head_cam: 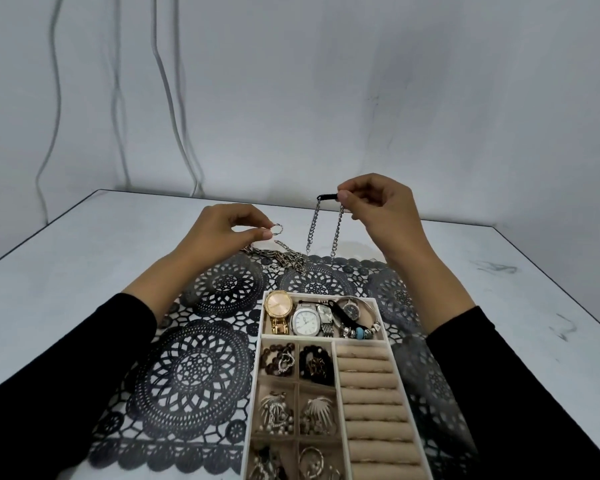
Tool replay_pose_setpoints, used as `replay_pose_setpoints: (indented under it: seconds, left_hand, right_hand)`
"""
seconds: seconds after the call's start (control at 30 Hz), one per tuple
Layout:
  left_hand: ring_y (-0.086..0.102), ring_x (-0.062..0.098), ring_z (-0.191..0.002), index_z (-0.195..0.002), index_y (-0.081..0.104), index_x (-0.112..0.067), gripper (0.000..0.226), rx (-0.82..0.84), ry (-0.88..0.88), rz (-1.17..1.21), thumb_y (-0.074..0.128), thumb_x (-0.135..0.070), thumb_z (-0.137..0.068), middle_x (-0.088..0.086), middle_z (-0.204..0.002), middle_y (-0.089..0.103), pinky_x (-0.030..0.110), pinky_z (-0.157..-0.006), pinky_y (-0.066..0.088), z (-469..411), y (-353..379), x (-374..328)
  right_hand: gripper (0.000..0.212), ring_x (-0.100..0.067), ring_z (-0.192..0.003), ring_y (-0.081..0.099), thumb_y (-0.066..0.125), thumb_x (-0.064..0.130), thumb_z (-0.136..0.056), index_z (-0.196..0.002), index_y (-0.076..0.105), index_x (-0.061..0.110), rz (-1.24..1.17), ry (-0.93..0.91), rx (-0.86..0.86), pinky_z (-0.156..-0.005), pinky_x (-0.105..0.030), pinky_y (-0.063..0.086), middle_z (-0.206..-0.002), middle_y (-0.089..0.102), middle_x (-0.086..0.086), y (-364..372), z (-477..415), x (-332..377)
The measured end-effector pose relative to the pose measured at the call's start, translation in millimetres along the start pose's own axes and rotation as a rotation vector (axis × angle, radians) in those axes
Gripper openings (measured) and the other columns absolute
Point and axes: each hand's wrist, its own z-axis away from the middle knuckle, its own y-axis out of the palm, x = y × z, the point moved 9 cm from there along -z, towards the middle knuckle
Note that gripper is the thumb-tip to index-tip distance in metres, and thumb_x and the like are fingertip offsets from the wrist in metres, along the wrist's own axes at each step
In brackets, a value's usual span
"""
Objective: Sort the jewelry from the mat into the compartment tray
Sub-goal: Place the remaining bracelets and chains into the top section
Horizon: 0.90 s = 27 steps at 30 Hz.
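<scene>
Both arms reach far — left hand (222, 230) pinching a small ring (277, 229), right hand (378, 209) higher, pinching a hanging chain (313, 226).

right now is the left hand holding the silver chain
No, the left hand pinches a small ring; the right hand holds up the chain.

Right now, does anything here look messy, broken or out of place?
Nothing looks broken or spilled. The one untidy spot is a tangled heap of chains on the far edge of the mat, not yet in the tray.
</scene>
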Motion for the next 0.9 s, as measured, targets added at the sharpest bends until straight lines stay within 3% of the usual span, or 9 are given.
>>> replay_pose_setpoints:
  seconds: [0.23,0.47,0.7,0.9]
  left_hand:
    - [0.069,-0.001,-0.094,-0.089,0.076,-0.022,0.01,-0.045,0.021,0.003,0.08,-0.021,-0.079,-0.015,-0.09,0.075,0.026,-0.094,0.052,33.2,-15.8,-25.4]
    - [0.068,-0.004,-0.093,-0.09,0.076,-0.02,0.01,-0.083,0.051,-0.008,0.079,-0.021,-0.081,-0.015,-0.09,0.075,0.017,-0.091,0.051,67.0,-27.4,-50.8]
    - [0.067,-0.004,-0.092,-0.091,0.076,-0.024,0.009,-0.111,0.008,0.05,0.077,-0.021,-0.082,-0.014,-0.09,0.075,0.028,-0.073,0.057,109.6,-31.0,-65.5]
    - [0.067,-0.003,-0.093,-0.09,0.076,-0.025,0.009,-0.086,0.028,0.084,0.077,-0.023,-0.081,-0.014,-0.092,0.075,0.023,-0.077,0.05,136.9,-25.6,-73.2]
  right_hand:
    - [0.011,-0.011,-0.075,0.059,0.071,0.006,-0.083,-0.083,0.07,0.017,-0.087,-0.074,-0.044,-0.072,-0.031,0.051,-0.08,0.067,-0.002,-11.6,30.0,49.5]
    - [0.008,-0.01,-0.076,0.061,0.07,0.006,-0.084,-0.086,0.07,0.013,-0.145,-0.122,-0.039,-0.068,-0.024,0.051,-0.081,0.068,-0.002,-21.2,62.4,88.4]
    - [0.009,-0.011,-0.075,0.061,0.069,0.006,-0.084,-0.086,0.069,0.015,-0.172,-0.164,-0.008,-0.068,-0.025,0.05,-0.079,0.068,0.0,-27.2,96.0,113.2]
    - [0.008,-0.011,-0.077,0.062,0.068,0.004,-0.085,-0.089,0.068,0.011,-0.228,-0.175,0.031,-0.067,-0.021,0.049,-0.079,0.069,0.003,-31.3,121.6,118.2]
